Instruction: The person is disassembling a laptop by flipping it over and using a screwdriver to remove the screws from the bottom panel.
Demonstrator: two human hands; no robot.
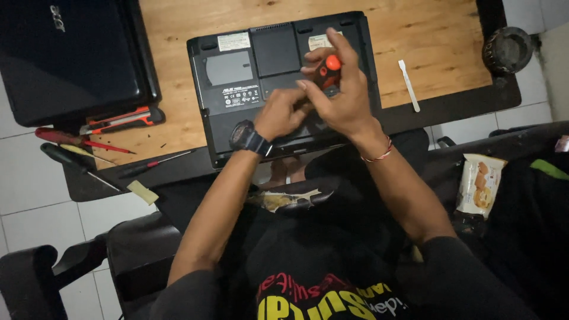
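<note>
Laptop: my black laptop lies underside up on the wooden table, its bottom panels in place.
Right hand: my right hand is clamped on an orange-capped screwdriver, standing upright on the base.
Left hand: my left hand is curled beside the shaft; whether it grips, I cannot tell.
Progress: early, I judge; nothing looks opened.

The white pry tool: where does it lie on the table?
In the head view, the white pry tool lies on the wooden table, right of the upturned laptop.
</note>
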